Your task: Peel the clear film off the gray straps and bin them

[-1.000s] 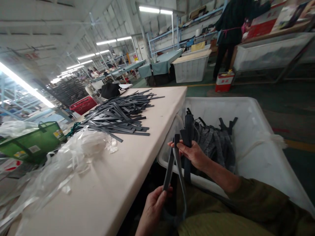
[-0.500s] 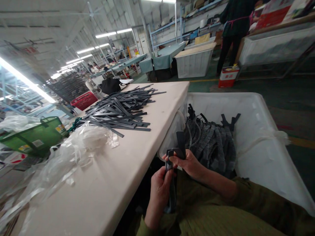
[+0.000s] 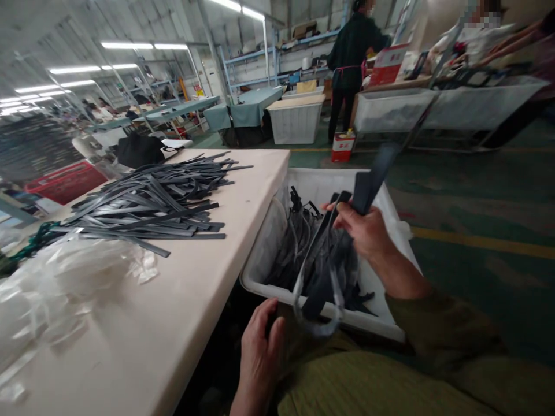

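My right hand (image 3: 368, 231) is closed round a dark grey strap (image 3: 318, 245), raised over the near part of a white bin. Wide dark ends stick up past my fingers, blurred at the tip, and a loop hangs below the hand. My left hand (image 3: 260, 346) is by the table edge in front of the bin; its fingers are loosely bent, the thumb stands apart, and nothing shows in it. Inside the white bin (image 3: 392, 329) lies a heap of dark grey straps (image 3: 286, 254). More flat grey strips (image 3: 173, 199) are piled on the pale table (image 3: 208, 277).
Crumpled clear plastic (image 3: 73, 277) covers the table's left side. Behind the strips are a black bag (image 3: 139, 151) and a red crate (image 3: 65, 182). Past the bin, a red-and-white can (image 3: 342, 147) stands on the floor near a person (image 3: 347, 69) at another workbench.
My hands have parted. The right one has lifted the strap up and to the right over the bin; the left has let go and dropped lower. The view has turned rightward.
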Demonstrator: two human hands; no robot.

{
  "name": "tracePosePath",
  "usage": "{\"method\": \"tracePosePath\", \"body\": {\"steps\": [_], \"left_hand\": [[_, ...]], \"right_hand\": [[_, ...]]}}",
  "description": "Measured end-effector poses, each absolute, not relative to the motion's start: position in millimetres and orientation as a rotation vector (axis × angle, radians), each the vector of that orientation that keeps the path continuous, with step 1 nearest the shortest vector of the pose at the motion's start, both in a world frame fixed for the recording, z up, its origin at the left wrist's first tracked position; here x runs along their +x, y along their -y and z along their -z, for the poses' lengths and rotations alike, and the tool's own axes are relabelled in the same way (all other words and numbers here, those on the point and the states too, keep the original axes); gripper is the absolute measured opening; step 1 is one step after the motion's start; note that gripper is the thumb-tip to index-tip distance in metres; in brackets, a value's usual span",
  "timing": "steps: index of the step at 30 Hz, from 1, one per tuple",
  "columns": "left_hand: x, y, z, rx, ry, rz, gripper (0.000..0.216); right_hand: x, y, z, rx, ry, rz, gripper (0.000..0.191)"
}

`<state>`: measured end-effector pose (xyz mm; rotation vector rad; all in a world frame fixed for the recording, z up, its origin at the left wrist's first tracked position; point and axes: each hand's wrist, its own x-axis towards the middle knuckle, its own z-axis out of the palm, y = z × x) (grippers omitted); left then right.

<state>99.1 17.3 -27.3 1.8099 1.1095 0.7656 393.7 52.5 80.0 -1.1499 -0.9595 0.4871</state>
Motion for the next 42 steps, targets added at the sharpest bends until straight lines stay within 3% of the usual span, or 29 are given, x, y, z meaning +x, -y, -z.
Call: {"method": "tracePosePath", "body": {"steps": [5,10,14,17,21,28,32,36,42], "left_hand": [[85,-17,52,1.610,-1.230,-0.735,0.046],[75,-23,79,1.590,-1.263,-0.846,0.046],[71,-26,93,1.530,-1.306,-0.803,0.050],[72,-22,100,1.476,-1.278,-0.706,0.051],[74,-17,105,1.445,-1.233,-0.629,0.049],[67,-21,116,1.444,-1.209,-0.512,0.048],[68,-22,126,1.482,-1.196,-0.523,0.048],[69,-19,130,1.492,-1.229,-0.600,0.046],[65,-22,122,1.551,-1.187,-0.477,0.048]], "right_hand": [[476,-62,-95,-1.298,0.959,-0.015,0.022],[515,-80,-39,-1.485,0.945,-0.141,0.037],[512,-85,10,-1.530,0.837,-0.239,0.036],[514,-86,14,-1.510,0.703,-0.231,0.035],[536,-92,-35,-1.420,0.601,-0.206,0.025],[564,-106,-179,-1.271,0.764,-0.201,0.019],[558,-107,-211,-1.230,0.838,-0.159,0.016],[537,-97,-167,-1.314,0.870,-0.315,0.011],[493,-62,-14,-1.711,0.752,-0.853,0.012]]}}
